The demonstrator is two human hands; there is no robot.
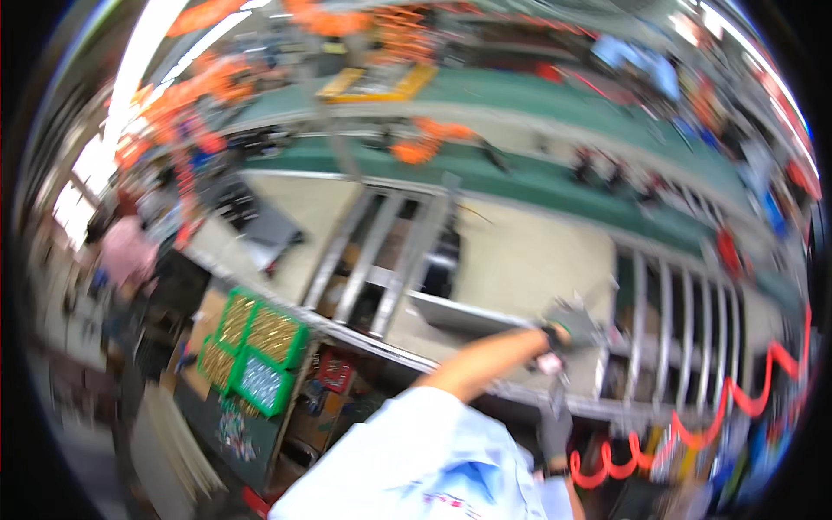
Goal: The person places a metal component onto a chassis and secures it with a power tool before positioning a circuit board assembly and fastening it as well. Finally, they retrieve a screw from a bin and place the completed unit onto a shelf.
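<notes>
Overlying the beige work board [542,247], your gloved left hand [574,329] is the nearer to the grey sheet-metal panel [459,315], which lies leftward at the board's near side, long axis running roughly left to right. Your gloved right hand [555,429] sits lower, farther off. Blur conceals whether either hand grips anything.

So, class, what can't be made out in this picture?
In the head view:
What the left hand touches: blur.
What the right hand holds, if anything: blur.
Most of the right forearm: cut off by the lower edge.
Shapes of gold pieces in the green tray: too small, blurred.
</notes>
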